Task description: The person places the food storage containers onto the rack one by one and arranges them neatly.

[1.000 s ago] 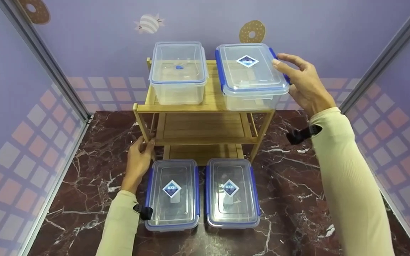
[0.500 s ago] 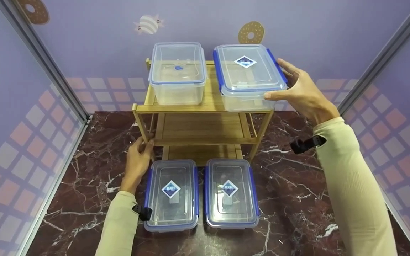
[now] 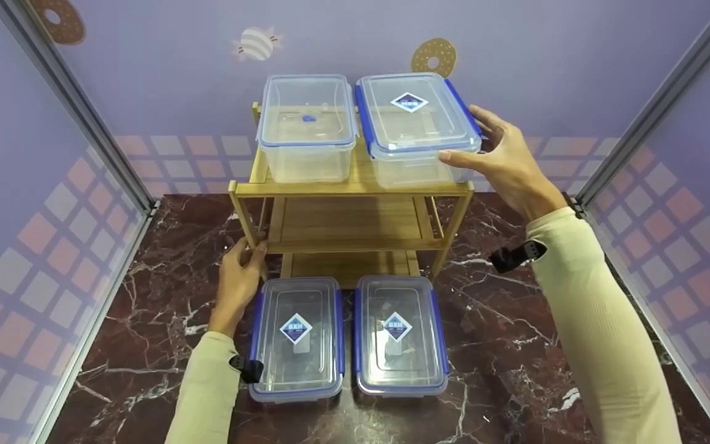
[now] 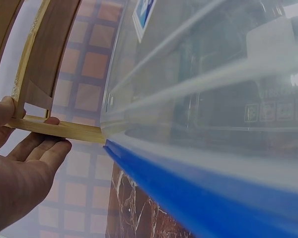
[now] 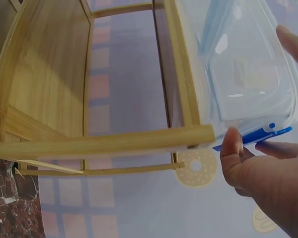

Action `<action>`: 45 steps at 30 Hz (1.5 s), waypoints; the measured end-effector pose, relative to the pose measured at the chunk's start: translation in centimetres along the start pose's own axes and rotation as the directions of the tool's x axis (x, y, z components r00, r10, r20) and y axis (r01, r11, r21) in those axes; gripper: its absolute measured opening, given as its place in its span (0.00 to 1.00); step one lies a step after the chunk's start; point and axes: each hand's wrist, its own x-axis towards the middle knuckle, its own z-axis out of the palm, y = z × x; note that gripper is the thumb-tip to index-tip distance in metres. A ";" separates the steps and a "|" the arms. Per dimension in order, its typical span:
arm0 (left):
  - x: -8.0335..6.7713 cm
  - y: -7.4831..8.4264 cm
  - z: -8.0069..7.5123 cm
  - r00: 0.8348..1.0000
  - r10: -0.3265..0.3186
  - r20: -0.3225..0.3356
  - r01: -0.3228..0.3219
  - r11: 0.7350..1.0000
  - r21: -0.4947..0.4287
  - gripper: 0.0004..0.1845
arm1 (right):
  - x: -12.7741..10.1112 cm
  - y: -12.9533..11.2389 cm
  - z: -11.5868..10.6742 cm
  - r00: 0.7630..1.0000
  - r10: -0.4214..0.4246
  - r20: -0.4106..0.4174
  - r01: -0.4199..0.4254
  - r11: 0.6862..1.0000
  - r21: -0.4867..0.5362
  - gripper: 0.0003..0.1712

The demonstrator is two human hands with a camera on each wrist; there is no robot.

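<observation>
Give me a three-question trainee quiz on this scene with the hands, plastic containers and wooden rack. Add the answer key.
1. In the head view, how many diamond-shaped labels show?
2. True or false: the left hand grips the wooden rack.
3. In the head view, the right hand holds:
A. the upper left container
B. the upper right container
C. the front left container

Key:
1. Three.
2. True.
3. B.
</observation>
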 end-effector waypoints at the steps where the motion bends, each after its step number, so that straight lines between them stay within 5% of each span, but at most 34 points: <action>1: 0.0 0.0 0.0 1.000 0.002 -0.002 -0.002 1.000 0.001 0.14 | 0.0 0.1 0.2 1.000 -0.003 -0.010 0.003 1.000 -0.002 0.59; 13: 0.1 -0.1 0.2 1.000 0.007 -0.012 -0.007 1.000 0.016 0.15 | -0.6 0.3 0.9 0.997 -0.017 -0.075 0.009 0.995 -0.096 0.59; 26: 0.3 0.0 0.3 1.000 0.001 -0.010 -0.001 1.000 0.017 0.16 | -4.9 0.5 -1.8 0.979 -0.037 -0.201 0.015 0.994 -0.109 0.48; 36: 0.1 -0.1 0.1 1.000 -0.006 -0.003 0.007 1.000 0.017 0.15 | -9.3 5.3 -4.9 0.976 0.022 -0.217 -0.020 1.000 0.013 0.36; 45: 0.0 0.0 0.1 1.000 -0.012 0.012 0.012 1.000 -0.003 0.16 | -13.7 12.2 -6.5 0.970 0.118 -0.212 -0.132 0.990 -0.056 0.32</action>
